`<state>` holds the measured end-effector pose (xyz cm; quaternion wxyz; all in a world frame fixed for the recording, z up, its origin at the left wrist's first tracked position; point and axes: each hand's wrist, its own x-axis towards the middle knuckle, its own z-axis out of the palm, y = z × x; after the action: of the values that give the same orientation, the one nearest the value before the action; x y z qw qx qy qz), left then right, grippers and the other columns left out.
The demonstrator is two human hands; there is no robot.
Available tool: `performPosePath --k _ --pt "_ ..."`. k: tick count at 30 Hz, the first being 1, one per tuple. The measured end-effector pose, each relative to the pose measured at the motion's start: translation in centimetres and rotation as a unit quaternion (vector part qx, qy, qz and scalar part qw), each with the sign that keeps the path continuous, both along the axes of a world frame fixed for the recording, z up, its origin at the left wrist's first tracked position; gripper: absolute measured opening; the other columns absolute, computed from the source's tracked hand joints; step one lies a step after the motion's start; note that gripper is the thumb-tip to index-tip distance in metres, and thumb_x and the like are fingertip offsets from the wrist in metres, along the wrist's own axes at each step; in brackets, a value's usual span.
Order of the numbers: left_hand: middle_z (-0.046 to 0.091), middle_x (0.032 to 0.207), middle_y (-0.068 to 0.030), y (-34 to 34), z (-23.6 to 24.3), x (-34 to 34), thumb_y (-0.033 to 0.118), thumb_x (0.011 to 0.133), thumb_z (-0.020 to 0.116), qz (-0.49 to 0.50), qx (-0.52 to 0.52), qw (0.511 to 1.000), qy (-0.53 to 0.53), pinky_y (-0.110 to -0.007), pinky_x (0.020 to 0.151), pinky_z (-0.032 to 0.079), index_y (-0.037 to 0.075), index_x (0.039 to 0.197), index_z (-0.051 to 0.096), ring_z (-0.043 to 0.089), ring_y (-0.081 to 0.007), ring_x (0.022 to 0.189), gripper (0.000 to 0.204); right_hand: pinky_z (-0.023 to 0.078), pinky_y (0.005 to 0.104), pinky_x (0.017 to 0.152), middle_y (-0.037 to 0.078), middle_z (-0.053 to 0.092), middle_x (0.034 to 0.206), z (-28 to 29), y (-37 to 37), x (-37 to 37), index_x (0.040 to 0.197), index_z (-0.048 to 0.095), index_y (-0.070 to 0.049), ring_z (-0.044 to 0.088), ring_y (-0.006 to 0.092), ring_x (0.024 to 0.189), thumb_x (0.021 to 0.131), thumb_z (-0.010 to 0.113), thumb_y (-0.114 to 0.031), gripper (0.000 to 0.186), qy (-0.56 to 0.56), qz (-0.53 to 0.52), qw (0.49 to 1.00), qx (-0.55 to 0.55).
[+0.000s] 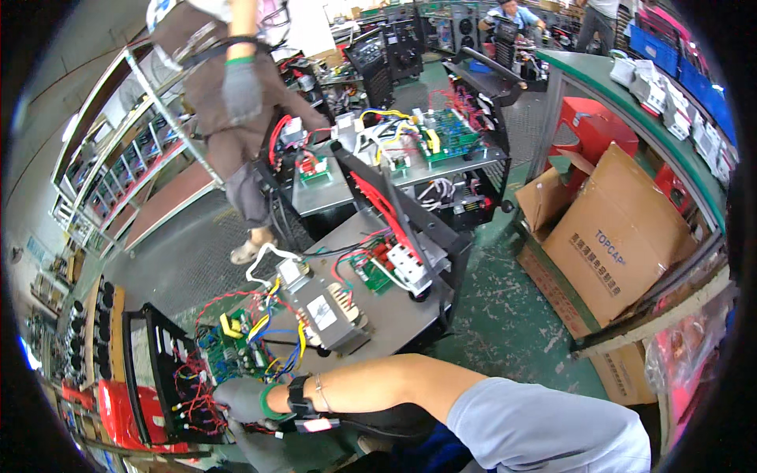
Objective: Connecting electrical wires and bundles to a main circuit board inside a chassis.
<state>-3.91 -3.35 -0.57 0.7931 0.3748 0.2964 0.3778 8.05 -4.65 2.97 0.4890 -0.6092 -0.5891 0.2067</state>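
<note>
My right arm reaches across to the left, and my grey-gloved right hand [246, 398] is at the black panel [148, 370] of an open electrical unit. Its fingers are curled in among thin red wires [193, 414] with small connectors; what they pinch is hidden. Just below it a second grey glove, my left hand [256, 448], shows in part, its fingers mostly hidden. Beside the hands lies a green circuit board [233, 347] with yellow parts. On the same metal base sit a large transformer [323, 311] and a smaller green board [374, 268] by a black upright panel.
Another open unit [449, 142] stands behind. A person in a brown apron and a grey glove [242, 91] is beside it, at the far left. Cardboard boxes [619, 236] sit under a green-topped bench [599, 71] on the right. A red case [126, 414] is at lower left.
</note>
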Motion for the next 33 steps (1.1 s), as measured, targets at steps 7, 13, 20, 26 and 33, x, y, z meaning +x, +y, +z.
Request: performPosePath --k 7,13,20,26,33 --pt "0.045 0.131 -0.0089 0.5 0.9 -0.8 0.050 0.087 0.050 -0.062 0.002 0.992 0.108 -0.039 0.104 0.030 0.009 0.136 0.034 0.042 -0.0254 0.119 0.066 0.045 0.0445 0.068 0.019 0.058 0.081 1.0 -1.0 1.5 0.083 0.056 -0.002 0.058 0.0371 0.081 0.070 0.059 -0.009 0.015 0.046 -0.001 0.998 -0.049" --pt "0.045 0.130 -0.0105 -1.4 3.4 -0.9 0.048 0.088 0.049 -0.078 0.044 0.993 0.075 -0.039 0.099 0.035 0.008 0.134 0.037 0.045 -0.0251 0.114 0.062 0.045 0.0458 0.068 0.022 0.059 0.078 1.1 -0.2 0.8 0.077 0.058 0.000 0.058 0.0391 0.078 0.069 0.058 -0.013 0.015 0.089 -0.027 0.996 0.001" --pt "0.050 0.123 -0.0108 1.1 0.3 -2.1 0.036 0.090 0.050 -0.006 0.011 0.992 0.129 -0.037 0.096 0.038 0.004 0.132 0.039 0.048 -0.0237 0.112 0.054 0.044 0.0460 0.068 0.022 0.058 0.078 1.1 -0.3 1.2 0.075 0.056 0.000 0.057 0.0395 0.078 0.071 0.058 -0.015 0.015 0.092 -0.033 0.995 -0.001" --pt "0.056 0.111 -0.0079 -1.1 3.0 -1.0 0.037 0.087 0.056 -0.025 0.067 0.995 0.071 -0.035 0.088 0.042 0.004 0.125 0.046 0.052 -0.0192 0.102 0.051 0.043 0.0475 0.070 0.023 0.057 0.080 0.1 0.3 1.1 0.086 0.054 0.001 0.057 0.0404 0.080 0.076 0.057 -0.017 0.021 0.055 -0.036 0.998 0.009" --pt "0.057 0.113 -0.0072 1.6 -0.3 -3.2 0.040 0.084 0.059 -0.008 0.020 0.991 0.134 -0.030 0.078 0.045 0.007 0.121 0.050 0.055 -0.0191 0.096 0.051 0.044 0.0475 0.071 0.023 0.059 0.082 2.4 -1.7 1.8 0.089 0.053 0.001 0.058 0.0406 0.081 0.078 0.054 -0.014 0.018 0.086 -0.012 0.996 -0.038"
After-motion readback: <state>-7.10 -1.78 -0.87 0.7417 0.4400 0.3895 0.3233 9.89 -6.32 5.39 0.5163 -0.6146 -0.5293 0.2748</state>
